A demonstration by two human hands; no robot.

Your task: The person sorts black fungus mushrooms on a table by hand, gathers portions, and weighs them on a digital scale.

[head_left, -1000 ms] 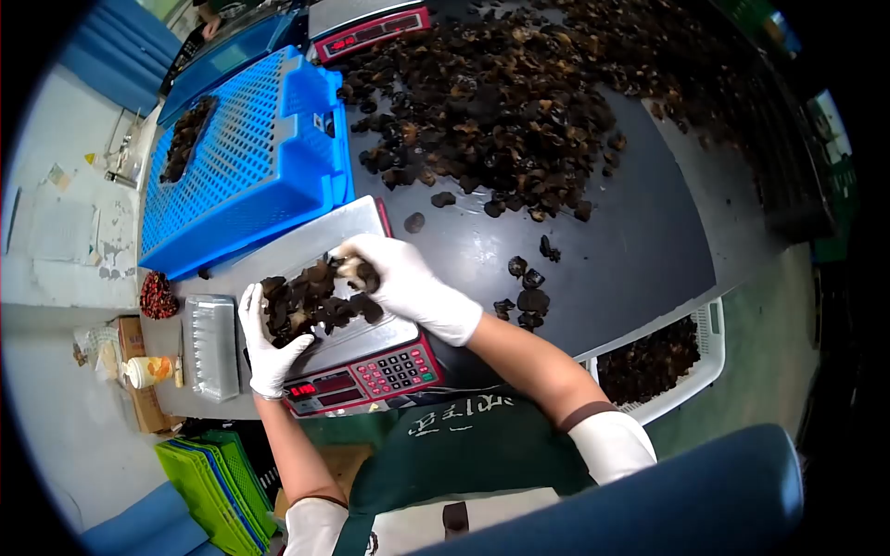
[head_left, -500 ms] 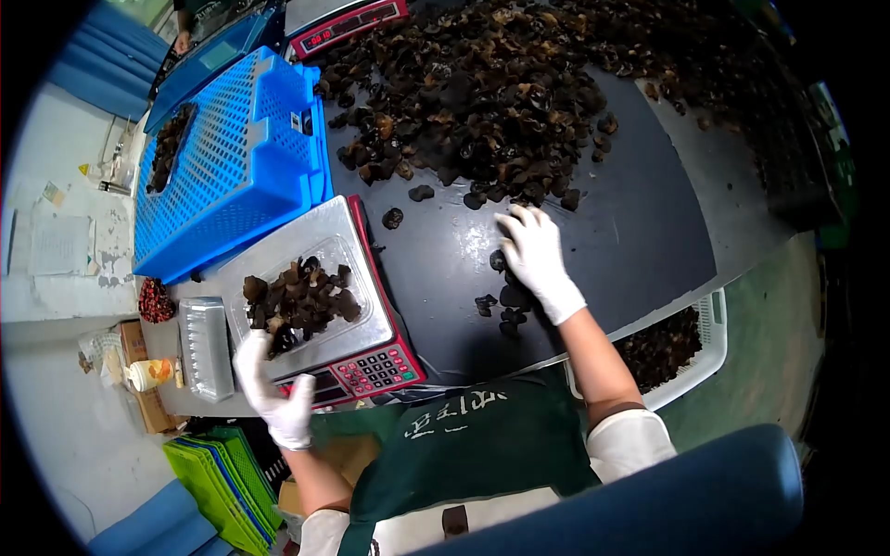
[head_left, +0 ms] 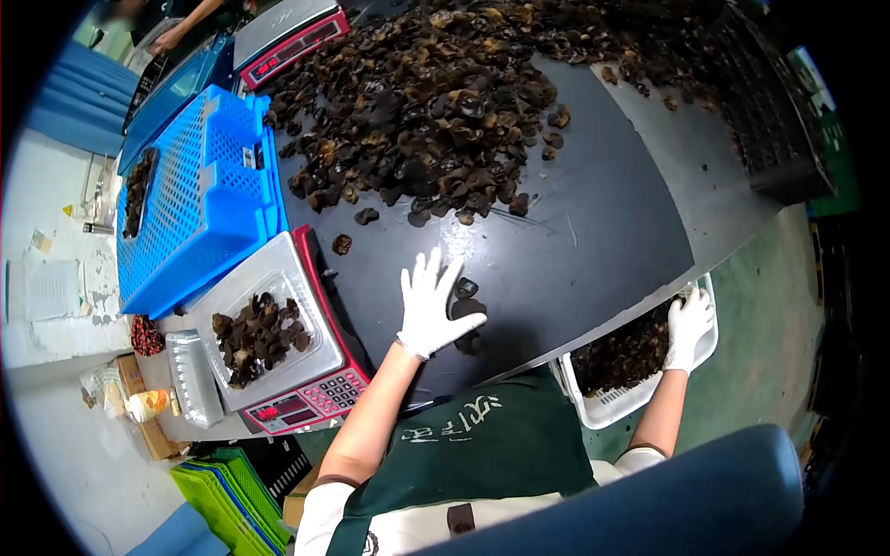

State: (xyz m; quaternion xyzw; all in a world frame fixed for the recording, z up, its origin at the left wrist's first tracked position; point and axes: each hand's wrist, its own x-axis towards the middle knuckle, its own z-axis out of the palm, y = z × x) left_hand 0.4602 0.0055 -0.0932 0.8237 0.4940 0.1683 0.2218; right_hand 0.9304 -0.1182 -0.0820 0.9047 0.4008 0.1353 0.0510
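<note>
My left hand [head_left: 431, 301], in a white glove, lies over the dark table mat [head_left: 575, 269] with its fingers spread and holds nothing. A few dark wood ear mushroom pieces [head_left: 468, 310] are right beside its thumb. My right hand [head_left: 688, 329], also gloved, is at the right side of a white basket [head_left: 603, 408] below the table edge. Its fingers look stretched and a little apart, with no held piece visible. Wood ear mushrooms [head_left: 621, 357] fill the basket. A clear tray of mushroom pieces [head_left: 264, 338] rests on the red scale [head_left: 338, 389] to the left.
A large heap of wood ear mushrooms [head_left: 408, 130] covers the far table. Blue crates [head_left: 199, 204] stand at the left, near a second scale [head_left: 292, 51]. Clear empty trays [head_left: 195, 380] lie beside the near scale. Another person's hand [head_left: 169, 40] shows at top left.
My left hand has gone from the tray on the scale to the mat. My right hand has left the loose pieces and moved right, to the basket. The view has shifted.
</note>
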